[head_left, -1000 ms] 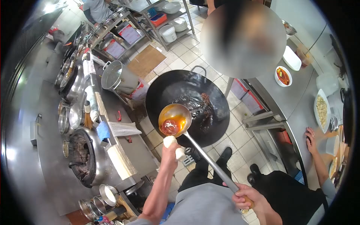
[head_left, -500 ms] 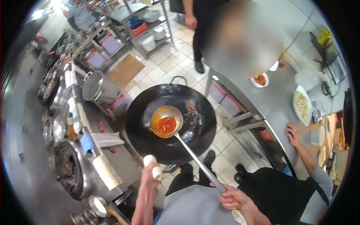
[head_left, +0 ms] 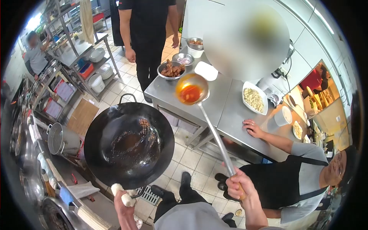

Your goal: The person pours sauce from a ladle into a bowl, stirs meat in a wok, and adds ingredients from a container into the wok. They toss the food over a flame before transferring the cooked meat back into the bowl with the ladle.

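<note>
My left hand is closed around a white cloth at the near handle of a large black wok. The wok is held above the floor, with dark oily residue and brown bits inside. My right hand grips the wooden end of a long-handled metal ladle. Orange-red sauce with some pieces sits in the ladle's bowl, which is over the steel table. Just behind the ladle, a small part of a white dish shows; most of it is hidden.
A metal bowl of browned meat pieces, a white dish and a dish of pale chopped food stand on the table. A co-worker's hand rests on its edge. Another person stands behind. Burners line the left side.
The ladle has moved from above the wok to over the steel table, still with sauce in it. The view has turned to the right, and the wok now appears further left.
</note>
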Demonstrator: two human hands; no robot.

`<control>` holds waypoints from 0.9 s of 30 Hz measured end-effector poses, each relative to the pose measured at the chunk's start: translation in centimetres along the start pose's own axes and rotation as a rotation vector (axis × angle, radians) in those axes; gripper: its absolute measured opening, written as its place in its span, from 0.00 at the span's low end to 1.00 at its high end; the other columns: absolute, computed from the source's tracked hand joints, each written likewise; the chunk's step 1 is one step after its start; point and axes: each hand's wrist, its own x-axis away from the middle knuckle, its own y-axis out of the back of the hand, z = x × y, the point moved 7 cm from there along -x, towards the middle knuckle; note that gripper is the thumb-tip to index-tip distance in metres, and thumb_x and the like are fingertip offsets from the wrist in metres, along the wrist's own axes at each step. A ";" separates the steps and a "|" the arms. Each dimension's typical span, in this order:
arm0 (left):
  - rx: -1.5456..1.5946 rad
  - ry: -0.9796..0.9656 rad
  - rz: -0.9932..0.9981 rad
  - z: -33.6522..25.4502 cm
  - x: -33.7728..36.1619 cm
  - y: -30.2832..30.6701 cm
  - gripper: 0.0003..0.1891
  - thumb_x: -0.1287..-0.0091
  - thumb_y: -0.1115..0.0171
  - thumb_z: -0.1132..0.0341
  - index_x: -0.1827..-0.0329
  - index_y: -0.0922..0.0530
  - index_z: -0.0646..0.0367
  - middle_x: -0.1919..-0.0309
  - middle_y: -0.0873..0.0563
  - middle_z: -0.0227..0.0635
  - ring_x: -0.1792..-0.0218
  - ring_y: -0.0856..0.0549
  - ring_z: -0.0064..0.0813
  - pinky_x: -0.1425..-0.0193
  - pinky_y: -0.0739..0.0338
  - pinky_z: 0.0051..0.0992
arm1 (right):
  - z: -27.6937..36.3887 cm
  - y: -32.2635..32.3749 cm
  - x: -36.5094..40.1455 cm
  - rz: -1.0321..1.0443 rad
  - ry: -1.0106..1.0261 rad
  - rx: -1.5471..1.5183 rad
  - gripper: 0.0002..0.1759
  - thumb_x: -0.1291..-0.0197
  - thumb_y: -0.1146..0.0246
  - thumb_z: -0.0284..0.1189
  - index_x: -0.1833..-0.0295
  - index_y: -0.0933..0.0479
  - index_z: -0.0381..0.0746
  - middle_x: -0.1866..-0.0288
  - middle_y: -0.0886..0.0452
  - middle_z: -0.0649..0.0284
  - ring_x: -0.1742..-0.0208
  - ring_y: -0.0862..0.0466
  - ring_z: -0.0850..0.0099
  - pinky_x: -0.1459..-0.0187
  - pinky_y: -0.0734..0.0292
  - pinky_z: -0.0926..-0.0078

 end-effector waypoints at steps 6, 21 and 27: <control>-0.017 0.037 -0.051 -0.2 1.1 0.3 0.08 0.50 0.47 0.71 0.66 0.29 0.57 0.78 0.21 0.35 0.79 0.19 0.33 0.84 0.28 0.25 | 5.1 1.9 -3.5 -0.167 0.209 0.297 0.33 0.46 0.50 0.19 0.32 0.42 0.47 0.84 0.39 0.67 0.92 0.37 0.79 0.92 0.41 0.80; 0.005 0.026 -0.134 0.1 2.3 5.4 0.12 0.50 0.47 0.68 0.61 0.28 0.55 0.74 0.19 0.31 0.76 0.18 0.31 0.80 0.26 0.27 | 6.3 2.6 -5.5 -0.310 0.337 0.743 0.39 0.49 0.49 0.15 0.29 0.45 0.44 0.82 0.34 0.68 0.90 0.34 0.80 0.89 0.38 0.84; 0.034 -0.005 -0.218 -0.6 2.2 7.7 0.10 0.50 0.47 0.68 0.63 0.29 0.55 0.73 0.20 0.29 0.73 0.18 0.29 0.76 0.26 0.29 | 5.9 1.7 -5.4 -0.352 0.394 0.880 0.39 0.49 0.49 0.14 0.29 0.45 0.43 0.82 0.33 0.70 0.89 0.34 0.82 0.87 0.37 0.85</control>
